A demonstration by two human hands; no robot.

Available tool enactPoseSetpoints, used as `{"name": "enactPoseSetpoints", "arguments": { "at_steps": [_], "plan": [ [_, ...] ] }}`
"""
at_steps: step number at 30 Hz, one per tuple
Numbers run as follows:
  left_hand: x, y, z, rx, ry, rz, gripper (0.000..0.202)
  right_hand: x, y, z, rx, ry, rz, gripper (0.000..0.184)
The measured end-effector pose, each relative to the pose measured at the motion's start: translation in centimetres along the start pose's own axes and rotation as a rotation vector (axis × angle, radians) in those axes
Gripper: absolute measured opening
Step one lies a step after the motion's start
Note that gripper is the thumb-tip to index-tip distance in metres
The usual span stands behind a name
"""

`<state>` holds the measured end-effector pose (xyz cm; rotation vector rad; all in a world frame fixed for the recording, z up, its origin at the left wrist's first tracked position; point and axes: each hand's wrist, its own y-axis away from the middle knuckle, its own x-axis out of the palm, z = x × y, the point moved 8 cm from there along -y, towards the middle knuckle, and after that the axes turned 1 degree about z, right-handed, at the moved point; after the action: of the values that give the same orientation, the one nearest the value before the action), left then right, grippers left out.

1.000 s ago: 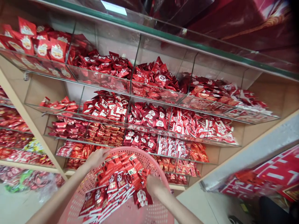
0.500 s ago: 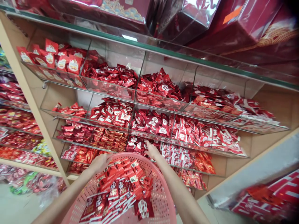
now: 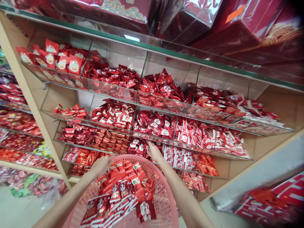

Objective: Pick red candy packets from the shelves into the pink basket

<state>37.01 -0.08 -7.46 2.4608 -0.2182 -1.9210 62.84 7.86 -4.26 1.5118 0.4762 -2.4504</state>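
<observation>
A pink perforated plastic basket (image 3: 166, 193) is in front of me, tilted toward the shelves. Inside it lie red packets (image 3: 136, 174) with dark lettering, white-stemmed packets (image 3: 118, 193) and a dark red packet (image 3: 145, 210) with a white print. My left hand (image 3: 102, 165) is closed on the basket's far left rim. Beyond the far rim, my right hand (image 3: 154, 152) is in a shelf compartment of dark red packets (image 3: 136, 146). Its fingers are bent together among the packets; what they hold is partly hidden.
Tiered shelves with clear front panels (image 3: 111, 90) and dividers hold many red wrapped packets (image 3: 163, 90). A green-edged glass shelf (image 3: 166, 52) above carries large dark red boxes (image 3: 237, 28). Another shelf unit stands left. Red and white bags (image 3: 273, 202) lie at lower right.
My right hand has shifted very slightly up and left among the dark red packets. My left hand and the basket have hardly moved.
</observation>
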Motion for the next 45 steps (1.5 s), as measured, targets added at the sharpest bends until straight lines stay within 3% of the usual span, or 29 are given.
{"name": "enactPoseSetpoints", "arguments": {
  "at_steps": [4, 7, 9, 12, 16, 27, 33, 38, 45],
  "plan": [
    [0.1, 0.0, 0.0, -0.003, 0.010, 0.012, 0.041, -1.3, 1.5, 0.5, -0.036, -0.231, -0.154, 0.062],
    [0.0, 0.0, -0.1, -0.009, -0.002, 0.025, 0.042, -0.9, 3.3, 0.4, 0.057, -0.569, -0.183, 0.063],
    [-0.1, 0.1, -0.2, 0.001, -0.004, 0.026, 0.043, 0.2, 4.7, 0.3, 0.178, -0.891, -0.151, 0.062],
    [-0.2, 0.2, -0.5, 0.011, -0.003, 0.029, 0.043, 2.6, 7.0, 0.9, 0.374, -1.343, -0.033, 0.046],
    [-0.5, 0.3, -0.7, 0.006, -0.011, 0.041, 0.042, 4.6, 9.3, 2.1, 0.568, -1.617, 0.131, 0.043],
    [-0.3, 0.1, -0.4, 0.018, 0.021, 0.018, 0.043, 4.4, 11.6, 3.8, 0.543, -1.587, 0.251, 0.039],
    [-0.3, 0.0, -0.4, 0.007, 0.043, 0.016, 0.041, 5.2, 12.5, 3.8, 0.630, -1.702, 0.276, 0.039],
    [-0.3, 0.2, -0.5, 0.001, 0.023, 0.022, 0.041, 5.7, 13.2, 3.3, 0.634, -1.497, 0.343, 0.037],
    [0.0, -0.1, -0.1, -0.013, -0.025, 0.014, 0.044, 5.9, 14.4, 2.2, 0.495, -1.130, 0.490, 0.037]
  ]
}}
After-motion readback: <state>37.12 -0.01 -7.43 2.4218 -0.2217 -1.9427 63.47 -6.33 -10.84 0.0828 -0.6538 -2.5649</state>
